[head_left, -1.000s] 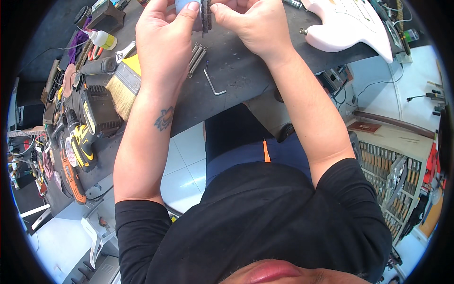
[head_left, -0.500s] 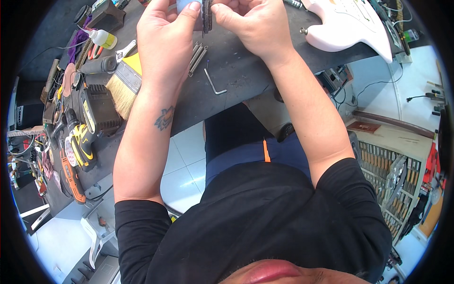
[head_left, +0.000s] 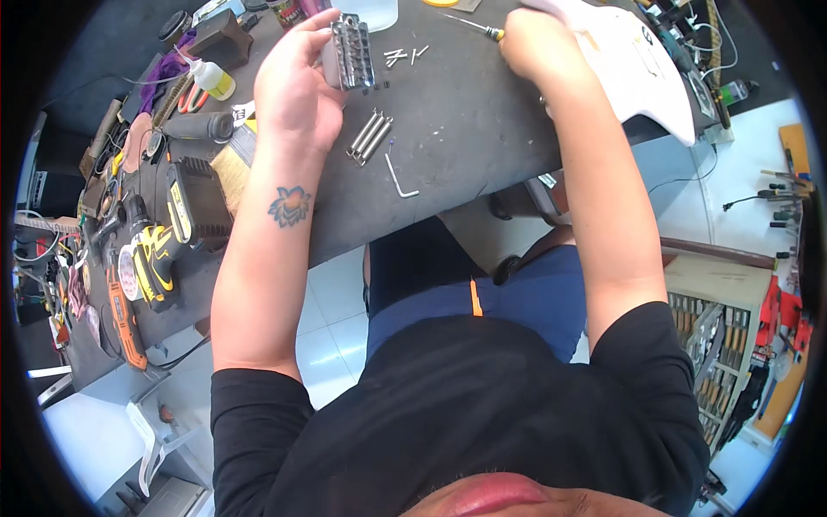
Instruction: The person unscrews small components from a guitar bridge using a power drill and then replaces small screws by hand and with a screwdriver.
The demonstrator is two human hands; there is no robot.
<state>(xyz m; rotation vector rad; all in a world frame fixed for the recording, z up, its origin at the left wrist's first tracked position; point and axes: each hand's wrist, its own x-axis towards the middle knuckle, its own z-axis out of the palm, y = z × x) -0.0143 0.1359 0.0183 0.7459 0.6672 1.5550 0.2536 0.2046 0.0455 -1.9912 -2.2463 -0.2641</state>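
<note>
My left hand (head_left: 301, 90) is closed around a metal guitar tremolo bridge (head_left: 351, 53), its row of saddles facing up. At the back right my right hand (head_left: 536, 47) has its fingers round the yellow and black handle of a screwdriver (head_left: 491, 32), whose thin shaft points left. Beside that hand lies a white guitar body (head_left: 633, 65). Several silver springs (head_left: 370, 138) rest on the dark workbench (head_left: 457, 164), with an L-shaped hex key (head_left: 399, 178) nearer me. Small silver screws or pins (head_left: 396, 57) and tiny black bits (head_left: 376, 86) lie right of the bridge.
A clear plastic tub (head_left: 379, 15) stands behind the bridge. Along the left are a squeeze bottle (head_left: 211, 79), a wide brush (head_left: 231, 177), a battery charger (head_left: 198, 202), a yellow drill (head_left: 153, 263) and an orange tool (head_left: 126, 319). The bench's front edge runs before my lap.
My right hand has left the bridge and moved right to the screwdriver. My left hand keeps the bridge, now turned saddles up; the blue surface seen beside it earlier no longer shows.
</note>
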